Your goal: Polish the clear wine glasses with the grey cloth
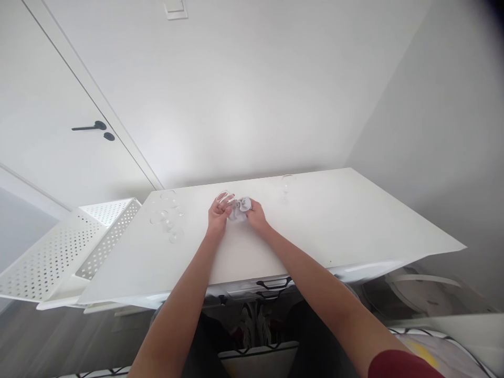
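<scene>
Left hand (218,214) gripping clear glass (226,199) above white table (315,231). Right hand (256,214) pinching pale cloth (238,213), apparently against glass stem; contact partly hidden.

1 L hand (218,211) + 1 R hand (256,214) = 2 tot. 1 cloth (238,212). 1 held glass (226,198), 1 glass at table's R side (285,188); L-side glasses (168,224) overlap, see-thru, exact no. unclear. 1 table (315,226). 1 door (51,89) w/ 1 lever (99,125). 1 wall switch (177,16). 2 shoes (248,328) vis. 1 sleeve (397,365) vis.
</scene>
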`<state>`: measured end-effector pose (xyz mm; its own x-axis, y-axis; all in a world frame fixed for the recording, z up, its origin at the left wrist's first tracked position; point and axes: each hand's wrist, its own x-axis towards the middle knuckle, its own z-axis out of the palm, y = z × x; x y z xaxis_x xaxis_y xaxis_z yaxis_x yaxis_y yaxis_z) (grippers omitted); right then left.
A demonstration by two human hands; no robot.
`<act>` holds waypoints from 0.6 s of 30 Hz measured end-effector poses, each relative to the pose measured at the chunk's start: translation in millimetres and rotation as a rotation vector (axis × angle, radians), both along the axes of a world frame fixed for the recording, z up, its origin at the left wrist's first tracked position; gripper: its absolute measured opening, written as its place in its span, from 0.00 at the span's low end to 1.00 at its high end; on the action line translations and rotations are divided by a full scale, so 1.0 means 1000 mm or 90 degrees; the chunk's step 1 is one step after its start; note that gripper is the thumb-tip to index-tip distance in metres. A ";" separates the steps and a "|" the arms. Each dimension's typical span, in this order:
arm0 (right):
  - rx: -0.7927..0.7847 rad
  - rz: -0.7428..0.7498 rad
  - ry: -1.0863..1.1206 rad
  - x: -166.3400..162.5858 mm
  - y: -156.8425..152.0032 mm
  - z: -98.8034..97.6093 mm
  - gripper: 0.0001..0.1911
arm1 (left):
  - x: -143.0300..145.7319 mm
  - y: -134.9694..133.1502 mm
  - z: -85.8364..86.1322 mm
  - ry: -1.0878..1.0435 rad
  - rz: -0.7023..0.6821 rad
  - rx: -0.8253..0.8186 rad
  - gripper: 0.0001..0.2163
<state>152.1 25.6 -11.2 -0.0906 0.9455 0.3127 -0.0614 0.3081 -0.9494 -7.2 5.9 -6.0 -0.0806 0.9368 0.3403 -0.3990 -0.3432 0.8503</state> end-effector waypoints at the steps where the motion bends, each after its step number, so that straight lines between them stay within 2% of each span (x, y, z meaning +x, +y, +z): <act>1: -0.006 -0.071 0.020 0.001 -0.001 0.001 0.10 | 0.000 0.001 0.000 -0.009 0.013 0.011 0.32; 3: -0.048 -0.164 0.067 0.001 -0.002 0.002 0.13 | 0.000 0.001 0.001 -0.023 0.034 0.020 0.31; 4: -0.084 -0.162 0.095 0.001 -0.003 0.004 0.15 | -0.001 0.001 0.002 -0.026 0.038 0.021 0.31; 7: -0.200 0.003 0.190 -0.004 -0.004 0.010 0.20 | -0.001 -0.003 0.007 -0.037 0.034 0.036 0.31; 9: -0.238 0.109 0.235 -0.007 -0.004 0.015 0.22 | 0.000 -0.005 0.009 -0.044 0.032 0.050 0.30; 11: -0.241 0.141 0.267 -0.007 -0.003 0.019 0.23 | 0.001 -0.006 0.010 -0.037 0.030 0.057 0.30; 14: -0.219 0.111 0.285 -0.005 -0.002 0.019 0.25 | 0.002 -0.006 0.009 -0.001 0.040 0.049 0.31; 18: -0.157 -0.011 0.144 -0.004 0.000 0.009 0.22 | 0.004 -0.009 0.010 0.044 0.032 0.036 0.30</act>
